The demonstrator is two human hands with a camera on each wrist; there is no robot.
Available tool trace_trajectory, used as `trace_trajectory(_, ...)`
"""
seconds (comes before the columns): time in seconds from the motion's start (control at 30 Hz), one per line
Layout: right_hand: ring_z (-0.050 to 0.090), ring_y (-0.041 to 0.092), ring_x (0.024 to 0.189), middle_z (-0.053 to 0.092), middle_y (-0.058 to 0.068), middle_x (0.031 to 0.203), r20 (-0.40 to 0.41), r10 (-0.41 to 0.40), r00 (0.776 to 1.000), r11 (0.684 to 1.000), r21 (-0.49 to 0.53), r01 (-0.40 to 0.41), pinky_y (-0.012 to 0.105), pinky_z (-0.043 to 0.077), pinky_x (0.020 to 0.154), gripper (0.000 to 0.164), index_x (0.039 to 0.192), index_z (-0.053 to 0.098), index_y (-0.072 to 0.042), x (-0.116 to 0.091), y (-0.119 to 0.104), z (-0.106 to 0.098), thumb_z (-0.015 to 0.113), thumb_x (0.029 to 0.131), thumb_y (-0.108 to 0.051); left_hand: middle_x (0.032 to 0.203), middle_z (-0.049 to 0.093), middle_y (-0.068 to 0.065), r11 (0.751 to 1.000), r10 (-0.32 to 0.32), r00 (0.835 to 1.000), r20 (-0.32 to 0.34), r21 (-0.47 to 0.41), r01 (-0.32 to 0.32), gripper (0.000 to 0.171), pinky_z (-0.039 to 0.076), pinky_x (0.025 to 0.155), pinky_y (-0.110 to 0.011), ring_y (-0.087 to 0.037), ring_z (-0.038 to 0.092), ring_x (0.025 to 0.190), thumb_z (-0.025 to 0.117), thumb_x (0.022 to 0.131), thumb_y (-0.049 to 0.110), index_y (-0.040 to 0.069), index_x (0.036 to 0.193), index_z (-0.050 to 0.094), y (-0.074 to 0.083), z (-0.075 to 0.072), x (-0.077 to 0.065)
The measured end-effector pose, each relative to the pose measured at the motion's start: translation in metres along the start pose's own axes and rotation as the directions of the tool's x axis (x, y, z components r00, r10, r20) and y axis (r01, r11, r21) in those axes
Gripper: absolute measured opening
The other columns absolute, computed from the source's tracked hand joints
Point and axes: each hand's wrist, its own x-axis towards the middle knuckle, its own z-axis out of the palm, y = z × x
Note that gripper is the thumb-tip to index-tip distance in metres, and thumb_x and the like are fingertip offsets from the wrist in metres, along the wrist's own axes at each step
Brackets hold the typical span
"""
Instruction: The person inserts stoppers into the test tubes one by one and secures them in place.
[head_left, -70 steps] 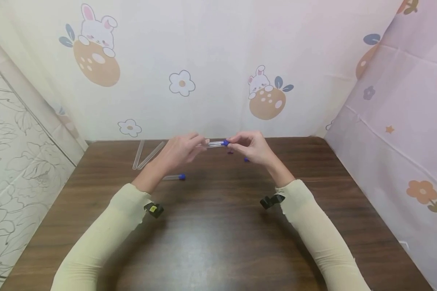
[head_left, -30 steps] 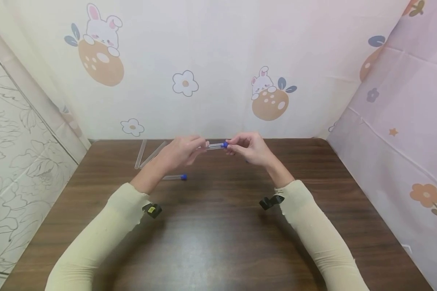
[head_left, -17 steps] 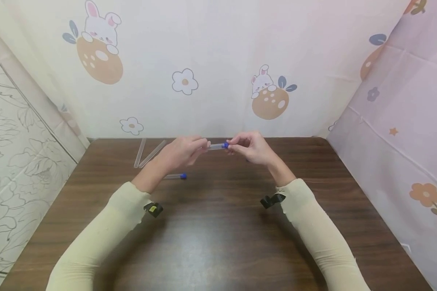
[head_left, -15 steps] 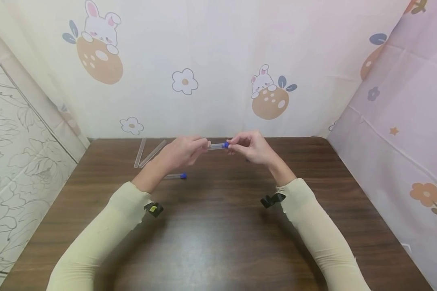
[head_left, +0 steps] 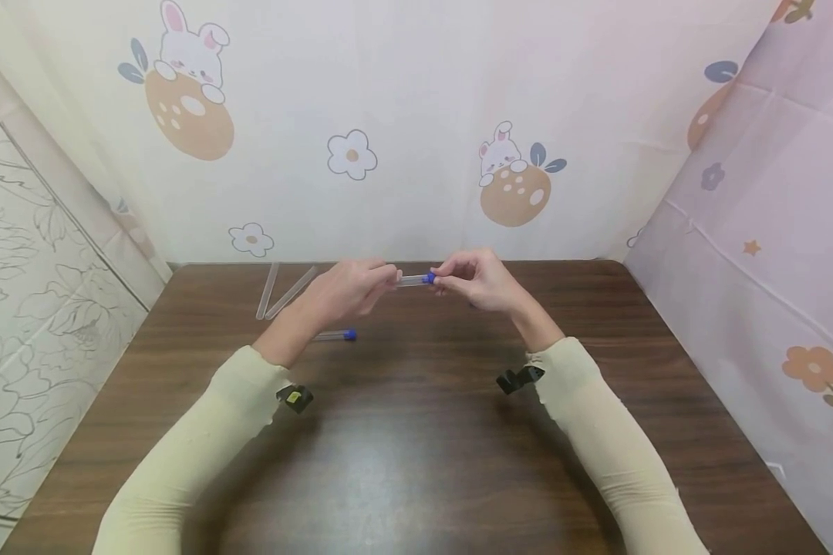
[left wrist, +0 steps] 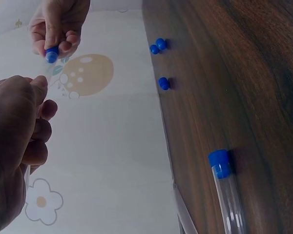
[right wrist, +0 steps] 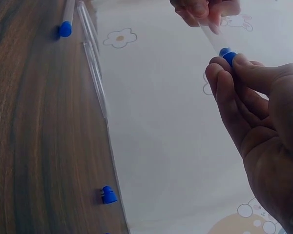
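My left hand [head_left: 350, 289] has its fingers curled round a clear test tube [head_left: 412, 280], held nearly level above the back of the table. At the tube's right end sits a blue stopper [head_left: 428, 278], which my right hand [head_left: 479, 281] pinches between thumb and fingers. In the right wrist view the stopper [right wrist: 228, 56] shows at the tube's mouth, its inner part inside the clear wall. The tube's far end is hidden in my left hand. Below my left wrist lies another tube with a blue stopper [head_left: 349, 335], partly covered by the forearm.
Two unstoppered clear tubes [head_left: 267, 293] lie at the back left of the brown table [head_left: 416, 432]. Several loose blue stoppers [left wrist: 163, 83] rest near the back edge, mostly hidden by my right hand in the head view. A patterned curtain [head_left: 416, 193] hangs directly behind.
Both hands keep nearly the same place and grip. The stopper stays at the tube's end, and the head view has shifted slightly. Loose stoppers seen earlier below the right hand are now mostly covered.
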Motion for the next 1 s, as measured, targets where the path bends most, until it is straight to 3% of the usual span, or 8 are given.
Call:
trace_trajectory(0.17,0.076,0.022,0.079,0.077,0.019,0.093,-0.004,0.023,1.0,1.0,-0.006,-0.023,0.035,0.063,0.074,0.012,0.099,0.078,-0.004,0.001,0.0,0.0,0.075,0.09,-0.01,0.091,0.074,-0.004,1.0,0.006,1.0,-0.012,-0.003,-0.006,0.004,0.057,0.064,-0.024,-0.013,0.06,0.064,0.064,0.098,0.01,0.007,0.098,0.067,-0.001,-0.001,0.0)
trace_trajectory(0.3,0.076,0.021,0.081,0.078,0.018,0.093,-0.005,0.036,0.999,0.999,0.01,-0.036,0.038,0.063,0.078,0.011,0.098,0.077,-0.004,0.002,-0.002,0.0,0.075,0.09,-0.011,0.092,0.075,-0.003,1.0,-0.021,1.0,-0.021,0.002,0.021,0.004,0.055,0.063,-0.023,-0.013,0.061,0.064,0.066,0.097,0.012,0.008,0.097,0.067,-0.001,-0.004,0.001)
trace_trajectory(0.43,0.077,0.027,0.084,0.077,0.022,0.095,0.027,0.03,0.999,0.999,0.028,-0.031,0.045,0.062,0.083,0.011,0.098,0.075,0.0,0.003,-0.007,-0.002,0.073,0.091,-0.008,0.093,0.076,-0.003,1.0,-0.021,0.999,-0.031,-0.017,0.02,0.004,0.053,0.061,-0.022,-0.013,0.06,0.063,0.068,0.096,0.012,0.008,0.097,0.068,-0.003,-0.004,0.0)
trace_trajectory(0.67,0.074,0.042,0.088,0.073,0.032,0.101,0.075,0.029,0.997,0.999,0.043,-0.032,0.045,0.062,0.081,0.011,0.099,0.074,0.003,0.003,-0.008,-0.005,0.071,0.092,-0.004,0.091,0.076,-0.004,1.0,0.006,0.998,-0.059,-0.022,-0.007,0.004,0.052,0.058,-0.021,-0.013,0.06,0.062,0.071,0.094,0.011,0.008,0.095,0.068,-0.006,-0.003,0.0)
trace_trajectory(0.8,0.075,0.04,0.087,0.072,0.034,0.1,0.063,0.027,0.998,0.999,0.031,-0.029,0.047,0.062,0.082,0.011,0.099,0.075,0.003,0.004,-0.006,-0.005,0.071,0.091,-0.004,0.093,0.077,-0.004,1.0,0.0,0.999,-0.047,-0.025,-0.001,0.005,0.053,0.06,-0.021,-0.012,0.061,0.062,0.07,0.095,0.012,0.008,0.097,0.069,-0.005,-0.005,0.001)
trace_trajectory(1.0,0.077,0.017,0.078,0.074,0.032,0.097,0.033,-0.007,0.999,1.0,0.02,0.006,0.041,0.063,0.079,0.01,0.097,0.076,0.003,0.004,-0.01,-0.004,0.071,0.091,-0.003,0.091,0.077,-0.005,1.0,0.003,0.998,-0.056,-0.024,-0.004,0.005,0.054,0.059,-0.022,-0.013,0.061,0.062,0.071,0.092,0.009,0.007,0.097,0.069,-0.002,-0.009,0.003)
